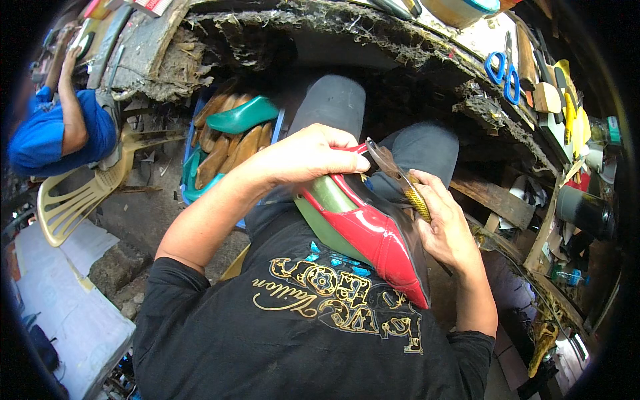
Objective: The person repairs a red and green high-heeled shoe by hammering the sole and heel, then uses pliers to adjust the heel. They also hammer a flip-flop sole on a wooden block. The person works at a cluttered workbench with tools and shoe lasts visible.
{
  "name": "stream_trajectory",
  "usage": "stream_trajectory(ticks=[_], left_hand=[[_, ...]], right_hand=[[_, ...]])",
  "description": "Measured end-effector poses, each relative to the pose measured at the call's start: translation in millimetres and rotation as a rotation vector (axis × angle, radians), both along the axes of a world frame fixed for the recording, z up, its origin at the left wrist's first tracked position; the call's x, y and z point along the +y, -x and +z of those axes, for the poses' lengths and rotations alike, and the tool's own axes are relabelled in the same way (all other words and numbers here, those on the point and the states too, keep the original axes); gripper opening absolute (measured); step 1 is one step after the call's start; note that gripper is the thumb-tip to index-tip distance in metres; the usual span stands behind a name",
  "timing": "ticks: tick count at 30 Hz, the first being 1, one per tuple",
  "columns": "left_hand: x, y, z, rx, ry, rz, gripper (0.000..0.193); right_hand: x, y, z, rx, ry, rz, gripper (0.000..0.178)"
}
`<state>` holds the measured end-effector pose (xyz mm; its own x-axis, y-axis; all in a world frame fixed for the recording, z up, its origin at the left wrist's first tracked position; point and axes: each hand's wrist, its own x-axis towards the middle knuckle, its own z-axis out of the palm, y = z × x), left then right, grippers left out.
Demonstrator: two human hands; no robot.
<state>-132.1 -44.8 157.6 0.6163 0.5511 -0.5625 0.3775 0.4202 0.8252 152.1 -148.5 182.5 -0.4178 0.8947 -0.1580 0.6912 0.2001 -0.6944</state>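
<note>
A glossy red shoe upper (377, 230) is stretched over a green shoe last (339, 197), its toe pointing down and right against my black shirt. My left hand (313, 155) grips the heel end, thumb on top and the other fingers mostly hidden. In my right hand (445, 223) is a pair of pincers (395, 172), with a yellow patterned handle and dark metal jaws. The jaws are at the upper's edge, close to my left thumb; whether they bite on it I cannot tell. My right fingers wrap round the handle, beside the dark underside of the shoe.
Beyond my knees runs a ragged workbench edge (413, 33), with blue-handled scissors (507, 70) and several tools at the right. On the left a blue crate (189, 167) holds brown and green lasts. Farther left are a beige plastic chair (87, 193) and a person in blue (63, 130).
</note>
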Motion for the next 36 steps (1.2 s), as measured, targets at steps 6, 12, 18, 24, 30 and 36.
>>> stream_trajectory(ticks=[6,12,18,24,30,36], left_hand=[[-0.2,-1.2,0.1,0.004,0.024,-0.001,0.034],[-1.0,-3.1,-2.0,-0.017,0.003,-0.013,0.033],[-2.8,-4.0,-4.1,-0.031,0.031,-0.017,0.032],[-6.5,-3.7,-17.3,-0.111,0.027,-0.005,0.028],[-9.9,6.3,-48.8,-0.347,0.247,0.213,0.024],[-3.3,23.6,-79.4,-0.745,0.326,0.394,0.026]], right_hand=[[-4.1,-2.2,-3.9,0.008,0.025,-0.035,0.047],[-7.6,3.7,-13.5,-0.013,-0.007,-0.063,0.041],[-10.5,-0.1,-27.8,0.011,-0.067,-0.059,0.037],[-10.6,0.6,-39.1,0.045,-0.098,-0.038,0.044],[38.3,-21.5,13.0,-0.024,0.212,0.22,0.052],[140.9,0.8,43.5,-0.237,-0.308,0.128,0.036]])
